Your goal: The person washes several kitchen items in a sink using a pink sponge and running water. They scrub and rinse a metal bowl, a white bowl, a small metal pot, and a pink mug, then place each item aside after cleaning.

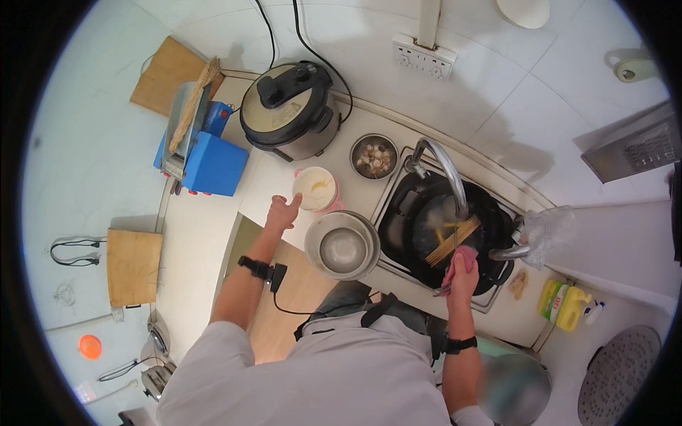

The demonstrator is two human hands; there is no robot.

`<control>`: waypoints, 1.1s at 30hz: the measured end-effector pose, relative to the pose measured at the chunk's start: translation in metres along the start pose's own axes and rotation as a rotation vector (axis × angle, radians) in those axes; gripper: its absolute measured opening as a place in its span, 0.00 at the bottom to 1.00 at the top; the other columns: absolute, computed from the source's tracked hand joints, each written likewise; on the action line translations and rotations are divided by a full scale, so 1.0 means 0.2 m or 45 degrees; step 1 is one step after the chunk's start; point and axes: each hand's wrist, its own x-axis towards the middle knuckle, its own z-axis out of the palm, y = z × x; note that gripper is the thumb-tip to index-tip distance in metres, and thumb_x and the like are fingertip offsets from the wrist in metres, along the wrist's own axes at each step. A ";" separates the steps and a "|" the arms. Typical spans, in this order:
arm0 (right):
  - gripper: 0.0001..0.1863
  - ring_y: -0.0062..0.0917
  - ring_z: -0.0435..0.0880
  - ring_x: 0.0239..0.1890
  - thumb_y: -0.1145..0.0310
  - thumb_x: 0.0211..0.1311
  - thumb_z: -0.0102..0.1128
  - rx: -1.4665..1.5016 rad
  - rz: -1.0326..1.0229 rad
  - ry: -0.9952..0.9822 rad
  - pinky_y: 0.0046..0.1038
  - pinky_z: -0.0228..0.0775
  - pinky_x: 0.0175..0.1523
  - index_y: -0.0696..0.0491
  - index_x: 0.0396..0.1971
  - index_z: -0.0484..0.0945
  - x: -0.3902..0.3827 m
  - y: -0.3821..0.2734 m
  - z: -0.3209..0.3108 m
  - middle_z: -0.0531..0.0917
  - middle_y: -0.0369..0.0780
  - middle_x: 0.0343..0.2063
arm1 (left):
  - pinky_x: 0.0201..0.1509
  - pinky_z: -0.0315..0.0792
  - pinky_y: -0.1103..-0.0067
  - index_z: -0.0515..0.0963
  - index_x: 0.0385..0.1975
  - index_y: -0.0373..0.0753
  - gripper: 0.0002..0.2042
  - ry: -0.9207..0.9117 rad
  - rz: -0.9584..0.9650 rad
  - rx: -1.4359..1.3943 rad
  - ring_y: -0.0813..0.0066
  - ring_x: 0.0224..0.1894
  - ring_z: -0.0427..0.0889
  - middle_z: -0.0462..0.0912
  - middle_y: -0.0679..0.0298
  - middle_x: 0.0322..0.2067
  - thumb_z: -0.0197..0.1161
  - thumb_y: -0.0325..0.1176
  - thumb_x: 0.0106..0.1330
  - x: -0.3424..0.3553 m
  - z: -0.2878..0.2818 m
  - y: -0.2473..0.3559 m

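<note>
The right hand (462,273) is closed around a pink cloth (458,259), pressing it against the near inner edge of a black wok (426,213) that sits in the sink (387,202). A bundle of wooden chopsticks (452,240) lies in the wok just beyond the cloth, and the curved metal tap (444,167) arches over the wok. The left hand (283,211) is open, fingers spread, holding nothing; its fingertips reach toward a small pink-rimmed bowl (315,188) with a yellowish smear inside, touching or nearly touching its near rim; which one I cannot tell. Between the two hands, on the white surface (213,234), stands a stack of steel bowls (342,245). Behind the small bowl a steel bowl of garlic cloves (374,157) sits beside the sink, and a dark electric pressure cooker (290,110) stands farther left. A yellow and green dish soap bottle (565,304) lies on the surface right of the sink.
</note>
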 end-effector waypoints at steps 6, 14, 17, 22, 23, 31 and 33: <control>0.12 0.18 0.67 0.09 0.63 0.71 0.61 -0.037 -0.053 0.027 0.21 0.58 0.12 0.54 0.44 0.73 -0.04 -0.02 -0.03 0.74 0.33 0.16 | 0.22 0.82 0.73 0.76 0.35 0.22 0.20 -0.261 0.024 -0.130 0.63 0.21 0.85 0.83 0.50 0.25 0.61 0.40 0.62 0.31 0.17 -0.17; 0.11 0.17 0.67 0.09 0.64 0.71 0.60 -0.005 0.001 0.053 0.21 0.58 0.13 0.54 0.45 0.74 -0.06 0.02 -0.06 0.75 0.33 0.17 | 0.40 0.87 0.71 0.77 0.46 0.23 0.16 -0.256 0.091 -0.434 0.61 0.39 0.87 0.83 0.51 0.41 0.56 0.26 0.61 0.24 0.06 -0.12; 0.12 0.17 0.67 0.09 0.64 0.70 0.61 0.079 0.002 0.042 0.21 0.58 0.13 0.54 0.47 0.75 -0.05 0.04 -0.07 0.75 0.33 0.17 | 0.47 0.86 0.68 0.72 0.53 0.23 0.20 -0.325 0.175 -0.603 0.58 0.47 0.86 0.81 0.49 0.48 0.54 0.24 0.61 0.10 -0.05 -0.01; 0.11 0.18 0.70 0.11 0.66 0.70 0.61 0.216 0.035 0.052 0.22 0.61 0.14 0.54 0.47 0.75 -0.01 0.03 -0.14 0.76 0.33 0.19 | 0.48 0.85 0.66 0.67 0.59 0.27 0.24 -0.607 0.281 -0.896 0.57 0.51 0.84 0.78 0.49 0.52 0.53 0.21 0.60 -0.31 -0.10 0.32; 0.11 0.18 0.70 0.12 0.66 0.70 0.61 0.232 0.053 0.024 0.22 0.62 0.14 0.54 0.47 0.75 0.01 0.02 -0.15 0.77 0.33 0.20 | 0.49 0.85 0.65 0.65 0.61 0.27 0.26 -0.710 0.293 -0.921 0.56 0.53 0.83 0.77 0.48 0.54 0.53 0.21 0.59 -0.41 -0.07 0.38; 0.14 0.24 0.82 0.28 0.64 0.72 0.58 0.528 0.227 -0.164 0.27 0.76 0.26 0.53 0.52 0.74 0.12 0.04 -0.28 0.81 0.37 0.34 | 0.21 0.80 0.72 0.54 0.57 0.35 0.27 -1.079 0.065 -0.231 0.61 0.28 0.86 0.77 0.50 0.40 0.57 0.28 0.59 -0.91 0.65 0.62; 0.16 0.29 0.84 0.33 0.65 0.73 0.52 0.554 0.264 -0.199 0.31 0.80 0.32 0.53 0.56 0.71 0.15 0.05 -0.31 0.81 0.39 0.38 | 0.20 0.77 0.70 0.54 0.61 0.39 0.31 -0.937 0.148 -0.071 0.60 0.23 0.83 0.77 0.49 0.37 0.58 0.31 0.57 -0.96 0.88 0.61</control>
